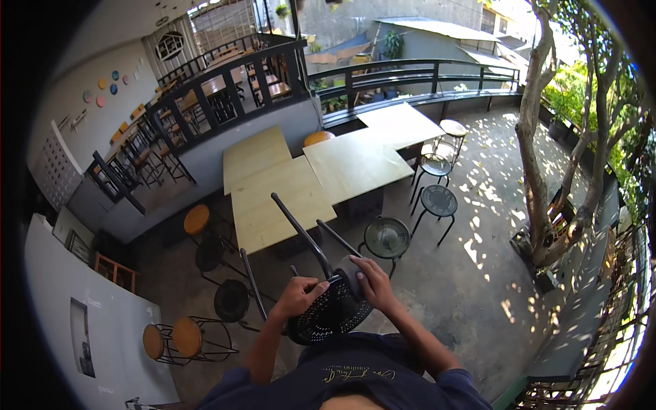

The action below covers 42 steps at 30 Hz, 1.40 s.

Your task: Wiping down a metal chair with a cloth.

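Tipped on its side against my torso is a black metal stool [328, 320] with a perforated round seat, its tubular legs [300, 233] pointing away from me. My left hand [301, 296] grips the rim of the seat, thumb on top. At the seat's right side, my right hand [375, 283] presses a dark grey pad or cloth [350, 271] close to where a leg joins. I cannot tell exactly what that grey piece is. Part of the seat's underside is hidden behind my hands.
Pale wooden tables [282, 202] stand pushed together ahead. Black metal stools [387, 237] line their right side; more stools [230, 300] are at left. Wooden-topped stools [187, 336] lie tipped near a white panel [97, 318]. A tree trunk [528, 143] rises at right.
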Each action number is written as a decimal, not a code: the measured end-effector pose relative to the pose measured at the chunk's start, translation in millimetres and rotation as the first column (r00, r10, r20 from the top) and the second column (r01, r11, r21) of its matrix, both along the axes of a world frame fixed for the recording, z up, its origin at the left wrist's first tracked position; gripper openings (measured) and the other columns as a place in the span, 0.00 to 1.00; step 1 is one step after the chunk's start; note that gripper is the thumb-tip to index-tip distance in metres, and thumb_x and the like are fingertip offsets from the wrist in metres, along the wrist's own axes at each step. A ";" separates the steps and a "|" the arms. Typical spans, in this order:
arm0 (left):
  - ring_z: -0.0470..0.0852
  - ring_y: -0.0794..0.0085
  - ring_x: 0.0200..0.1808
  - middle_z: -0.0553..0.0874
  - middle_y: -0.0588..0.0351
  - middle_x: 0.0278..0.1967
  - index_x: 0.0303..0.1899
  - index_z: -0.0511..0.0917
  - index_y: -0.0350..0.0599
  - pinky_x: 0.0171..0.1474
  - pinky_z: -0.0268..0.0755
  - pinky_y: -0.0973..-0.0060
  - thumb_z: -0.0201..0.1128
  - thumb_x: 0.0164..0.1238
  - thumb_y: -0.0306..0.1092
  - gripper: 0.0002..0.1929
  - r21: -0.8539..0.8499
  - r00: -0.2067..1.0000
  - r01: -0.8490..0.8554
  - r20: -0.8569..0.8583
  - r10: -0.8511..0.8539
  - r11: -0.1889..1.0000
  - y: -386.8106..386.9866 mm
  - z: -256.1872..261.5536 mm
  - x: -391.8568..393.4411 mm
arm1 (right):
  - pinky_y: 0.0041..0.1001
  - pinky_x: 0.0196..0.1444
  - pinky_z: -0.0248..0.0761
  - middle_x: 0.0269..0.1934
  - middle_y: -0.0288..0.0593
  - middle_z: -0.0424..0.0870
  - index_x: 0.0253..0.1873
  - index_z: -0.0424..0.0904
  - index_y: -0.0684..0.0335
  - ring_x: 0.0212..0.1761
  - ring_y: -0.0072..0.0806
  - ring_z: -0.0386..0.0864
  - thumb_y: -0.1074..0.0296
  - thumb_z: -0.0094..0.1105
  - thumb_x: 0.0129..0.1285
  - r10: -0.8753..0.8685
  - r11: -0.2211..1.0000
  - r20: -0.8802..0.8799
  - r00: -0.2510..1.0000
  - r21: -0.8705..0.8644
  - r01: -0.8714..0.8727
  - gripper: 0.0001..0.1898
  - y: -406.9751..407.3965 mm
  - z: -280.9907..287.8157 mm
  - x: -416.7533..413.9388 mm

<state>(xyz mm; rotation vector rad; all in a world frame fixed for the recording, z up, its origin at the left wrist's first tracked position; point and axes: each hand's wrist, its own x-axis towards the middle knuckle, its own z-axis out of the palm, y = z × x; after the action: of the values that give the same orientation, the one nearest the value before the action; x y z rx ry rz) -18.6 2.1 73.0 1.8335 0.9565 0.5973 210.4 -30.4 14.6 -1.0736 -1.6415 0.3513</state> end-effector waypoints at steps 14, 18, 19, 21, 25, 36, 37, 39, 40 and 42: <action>0.65 0.88 0.25 0.71 0.69 0.21 0.24 0.75 0.35 0.28 0.59 0.82 0.58 0.73 0.38 0.18 -0.212 0.986 0.138 0.118 -0.115 0.967 3.9 -4.4 -0.4 | 0.46 0.32 0.68 0.25 0.51 0.79 0.28 0.77 0.63 0.29 0.52 0.79 0.56 0.45 0.72 -0.250 0.898 0.208 0.946 -0.316 0.307 0.21 12.4 68.2 -54.1; 0.65 0.88 0.25 0.72 0.69 0.21 0.24 0.74 0.35 0.27 0.58 0.81 0.58 0.73 0.37 0.18 -0.126 0.994 0.074 0.089 -0.063 0.989 3.9 -14.5 -5.0 | 0.44 0.37 0.71 0.38 0.53 0.81 0.39 0.77 0.67 0.38 0.51 0.80 0.63 0.47 0.69 -0.035 0.998 0.020 0.999 0.058 0.034 0.13 10.3 13.9 -20.9; 0.65 0.88 0.25 0.71 0.69 0.20 0.24 0.74 0.35 0.27 0.58 0.81 0.58 0.73 0.38 0.18 -0.168 0.997 0.048 0.062 -0.038 0.985 1.6 -12.7 -7.1 | 0.41 0.40 0.72 0.40 0.53 0.79 0.45 0.74 0.69 0.40 0.52 0.78 0.65 0.49 0.67 -0.074 0.984 0.041 0.996 0.164 0.066 0.12 7.7 3.7 -12.6; 0.64 0.87 0.24 0.70 0.68 0.19 0.23 0.73 0.35 0.25 0.57 0.80 0.58 0.73 0.39 0.19 -0.174 0.999 0.022 0.044 -0.015 0.984 -2.0 -10.6 -3.2 | 0.40 0.40 0.72 0.38 0.54 0.78 0.46 0.75 0.68 0.39 0.53 0.78 0.65 0.50 0.67 -0.188 0.981 -0.134 0.973 0.015 0.192 0.12 6.1 -42.4 -3.6; 0.64 0.87 0.23 0.69 0.69 0.18 0.23 0.73 0.36 0.25 0.57 0.79 0.58 0.73 0.40 0.20 -0.202 0.998 0.062 0.041 -0.055 0.977 3.8 -10.4 -0.2 | 0.43 0.29 0.68 0.24 0.56 0.75 0.31 0.72 0.64 0.29 0.56 0.76 0.64 0.47 0.71 -0.283 0.936 -0.085 0.955 -0.243 0.255 0.14 13.7 -51.9 -3.1; 0.65 0.89 0.25 0.70 0.71 0.20 0.24 0.73 0.34 0.26 0.57 0.83 0.57 0.73 0.35 0.18 -0.186 0.997 0.063 0.053 -0.054 0.980 7.1 -6.1 -1.9 | 0.40 0.28 0.68 0.22 0.49 0.76 0.27 0.73 0.65 0.26 0.49 0.76 0.66 0.49 0.68 -0.104 0.993 0.108 0.989 -0.053 0.110 0.15 23.5 17.4 -19.9; 0.65 0.89 0.25 0.70 0.71 0.20 0.24 0.73 0.35 0.25 0.56 0.82 0.57 0.73 0.36 0.18 -0.189 0.998 0.050 0.044 -0.043 0.981 4.1 -11.9 -1.4 | 0.40 0.27 0.67 0.21 0.49 0.75 0.26 0.71 0.65 0.24 0.50 0.74 0.67 0.49 0.68 -0.129 0.991 0.013 0.992 -0.039 0.130 0.15 21.7 4.7 -17.6; 0.61 0.86 0.23 0.64 0.68 0.17 0.22 0.70 0.35 0.24 0.53 0.78 0.59 0.72 0.38 0.20 -0.177 0.997 0.040 0.066 -0.029 0.983 0.8 -16.5 4.1 | 0.37 0.24 0.61 0.17 0.45 0.69 0.23 0.68 0.67 0.18 0.40 0.69 0.64 0.48 0.70 -0.178 0.984 -0.154 0.972 -0.010 0.178 0.20 25.3 -26.0 -17.5; 0.60 0.86 0.22 0.64 0.69 0.18 0.21 0.70 0.36 0.24 0.53 0.78 0.59 0.72 0.38 0.20 -0.155 0.997 0.030 0.073 -0.019 0.987 -2.2 -14.6 6.0 | 0.35 0.24 0.59 0.16 0.43 0.65 0.22 0.67 0.68 0.17 0.33 0.65 0.61 0.47 0.72 -0.336 0.934 -0.300 0.893 -0.226 0.275 0.23 25.1 -40.2 -17.5; 0.59 0.86 0.22 0.63 0.69 0.18 0.20 0.69 0.37 0.23 0.52 0.78 0.59 0.72 0.38 0.21 -0.139 0.997 0.019 0.077 -0.008 0.990 -4.3 -15.1 4.6 | 0.30 0.23 0.54 0.14 0.39 0.58 0.21 0.66 0.69 0.20 0.20 0.57 0.52 0.45 0.74 -0.549 0.806 -0.442 0.709 -0.503 0.311 0.29 30.6 -54.7 -20.0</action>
<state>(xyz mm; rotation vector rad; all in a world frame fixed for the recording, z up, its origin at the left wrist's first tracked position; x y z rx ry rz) -14.0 -2.2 57.9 1.6801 0.9111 0.5740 190.5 0.3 -40.0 -1.4537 -0.7406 0.6317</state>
